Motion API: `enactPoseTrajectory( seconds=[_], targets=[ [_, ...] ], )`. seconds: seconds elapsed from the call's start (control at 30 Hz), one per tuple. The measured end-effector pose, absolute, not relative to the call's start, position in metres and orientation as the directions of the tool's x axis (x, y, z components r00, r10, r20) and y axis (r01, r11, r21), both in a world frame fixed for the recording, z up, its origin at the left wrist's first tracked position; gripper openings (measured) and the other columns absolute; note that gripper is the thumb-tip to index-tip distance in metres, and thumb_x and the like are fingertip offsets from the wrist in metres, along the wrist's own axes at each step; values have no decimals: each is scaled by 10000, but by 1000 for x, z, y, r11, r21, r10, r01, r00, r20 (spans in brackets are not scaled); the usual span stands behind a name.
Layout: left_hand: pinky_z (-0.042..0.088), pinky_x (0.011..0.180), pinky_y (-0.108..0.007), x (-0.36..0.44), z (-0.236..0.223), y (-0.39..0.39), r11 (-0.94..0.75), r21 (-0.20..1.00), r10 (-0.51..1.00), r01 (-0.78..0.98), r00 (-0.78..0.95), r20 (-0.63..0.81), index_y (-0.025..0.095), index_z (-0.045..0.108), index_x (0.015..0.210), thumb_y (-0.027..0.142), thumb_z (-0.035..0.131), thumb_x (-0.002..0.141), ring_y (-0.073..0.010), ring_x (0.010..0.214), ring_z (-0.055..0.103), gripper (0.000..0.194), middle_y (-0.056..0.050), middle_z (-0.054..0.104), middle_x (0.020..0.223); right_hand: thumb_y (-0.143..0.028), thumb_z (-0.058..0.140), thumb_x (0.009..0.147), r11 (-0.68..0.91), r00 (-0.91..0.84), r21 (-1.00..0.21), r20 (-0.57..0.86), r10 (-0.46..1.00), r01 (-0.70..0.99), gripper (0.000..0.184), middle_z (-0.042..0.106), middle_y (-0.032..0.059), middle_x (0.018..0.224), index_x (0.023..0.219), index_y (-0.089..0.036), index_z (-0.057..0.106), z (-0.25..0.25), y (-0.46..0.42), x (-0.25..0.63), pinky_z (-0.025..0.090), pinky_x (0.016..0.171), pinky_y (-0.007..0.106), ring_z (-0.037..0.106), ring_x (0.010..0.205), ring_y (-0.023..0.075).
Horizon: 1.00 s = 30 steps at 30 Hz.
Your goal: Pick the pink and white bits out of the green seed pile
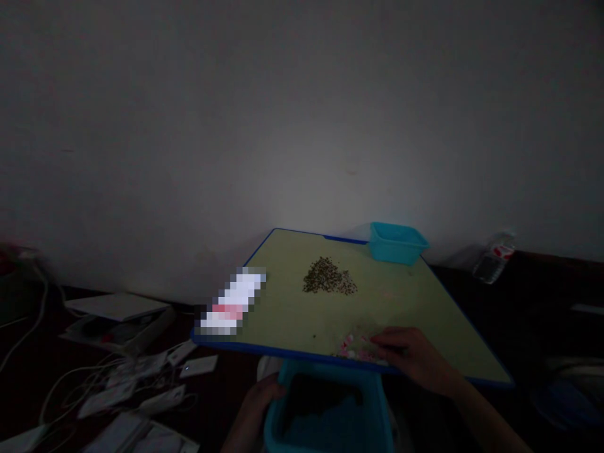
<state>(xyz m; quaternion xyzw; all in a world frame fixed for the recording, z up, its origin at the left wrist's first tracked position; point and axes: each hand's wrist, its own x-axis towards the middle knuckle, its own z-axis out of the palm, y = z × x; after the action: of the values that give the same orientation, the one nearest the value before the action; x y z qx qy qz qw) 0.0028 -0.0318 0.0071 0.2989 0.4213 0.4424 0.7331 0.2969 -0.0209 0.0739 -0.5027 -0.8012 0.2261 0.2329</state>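
Note:
My right hand [409, 357] lies on the near edge of a pale green table [406, 308] with a blue rim, fingers stretched flat against a small heap of pink and white bits [355, 350]. My left hand [257, 406] grips the left rim of a teal plastic tub [330, 409] held just below the table's near edge. A pile of small dark grains [329, 278] sits in the middle of the table.
A second teal tub [397, 242] stands at the table's far corner by the wall. A blurred white and pink patch [233, 301] lies at the table's left edge. Cables, cards and a flat white device [116, 308] litter the floor at left. A plastic bottle [495, 258] lies at right.

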Motion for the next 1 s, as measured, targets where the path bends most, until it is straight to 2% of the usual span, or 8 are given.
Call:
enactPoseTrajectory(
  seconds=[0.23, 0.47, 0.67, 0.8, 0.93, 1.0],
  targets=[
    [437, 542, -311, -2, -11, -26, 438, 815, 893, -379, 290, -345, 111, 663, 761, 192, 512, 690, -215, 570, 585, 185, -56, 673, 618, -323, 454, 864, 389, -401, -626, 131, 907, 675, 255, 652, 31, 859, 998, -226, 648, 76, -22, 286, 424, 684, 246, 585, 773, 157],
    [449, 553, -307, -1, -2, -29, 425, 821, 903, -381, 247, -353, 141, 678, 739, 224, 539, 663, -189, 521, 559, 180, -23, 643, 559, -310, 475, 844, 367, -378, -614, 118, 918, 699, 252, 655, 36, 903, 1003, -220, 649, 71, -11, 292, 432, 692, 252, 588, 787, 164],
    [445, 547, -320, -7, -23, -22, 418, 824, 901, -382, 290, -323, 122, 677, 793, 216, 522, 680, -232, 587, 605, 214, -51, 677, 603, -296, 473, 843, 392, -443, -594, 66, 894, 703, 239, 658, 33, 829, 950, -210, 669, 78, -6, 288, 419, 658, 239, 584, 750, 163],
    [434, 541, -307, -12, -34, -21, 409, 822, 900, -395, 324, -292, 126, 670, 819, 180, 510, 707, -188, 538, 565, 203, -29, 656, 595, -281, 472, 843, 401, -453, -589, 64, 889, 702, 233, 653, 20, 789, 955, -217, 666, 80, -9, 283, 411, 625, 229, 579, 708, 149],
    [415, 543, -256, -11, -21, -26, 382, 835, 917, -395, 276, -289, 159, 664, 786, 190, 521, 723, -165, 581, 561, 159, -8, 650, 623, -295, 467, 841, 380, -438, -601, 54, 897, 703, 244, 663, 28, 829, 951, -213, 669, 79, -7, 284, 424, 646, 237, 585, 742, 160],
    [421, 533, -261, -9, -13, -27, 394, 833, 913, -389, 265, -309, 158, 670, 732, 211, 549, 690, -169, 547, 556, 139, -5, 637, 571, -309, 473, 833, 367, -441, -598, 25, 897, 712, 250, 669, 34, 863, 952, -212, 671, 78, -3, 287, 434, 670, 249, 589, 767, 171]
  ],
)
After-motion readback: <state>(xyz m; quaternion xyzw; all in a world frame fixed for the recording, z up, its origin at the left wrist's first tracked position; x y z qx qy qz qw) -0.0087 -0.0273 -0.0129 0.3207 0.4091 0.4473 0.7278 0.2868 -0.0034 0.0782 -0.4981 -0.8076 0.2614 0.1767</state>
